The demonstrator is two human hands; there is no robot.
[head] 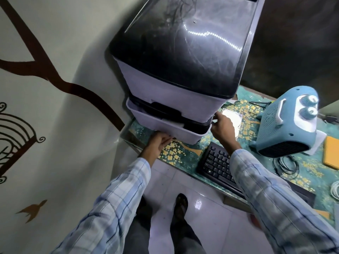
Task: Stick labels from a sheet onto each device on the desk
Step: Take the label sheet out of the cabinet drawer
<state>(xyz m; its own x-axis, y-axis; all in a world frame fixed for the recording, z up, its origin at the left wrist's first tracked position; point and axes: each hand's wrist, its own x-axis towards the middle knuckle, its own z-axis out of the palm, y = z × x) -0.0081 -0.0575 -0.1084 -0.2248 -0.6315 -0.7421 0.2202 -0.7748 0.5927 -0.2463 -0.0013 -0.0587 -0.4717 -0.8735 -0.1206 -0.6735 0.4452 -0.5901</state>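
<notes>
A person stands at a desk (185, 155) covered in a teal cloth with yellow flowers, seen from above. A large printer (165, 85), white with a glossy black lid, fills twelve o'clock and sits on the desk's near left corner. The left hand (157, 143) holds the printer's lower tray at its seven o'clock corner, its grip closed, with fingers curled under the edge. The right hand (222, 127) is pressed to the printer's four o'clock side. Its fingertips are hidden, so I cannot tell whether that grip is closed. A silver hard drive (237, 119) lies just behind this hand. A black keyboard (216, 164) lies at five o'clock, and a blue fan heater (286, 129) stands at three o'clock.
</notes>
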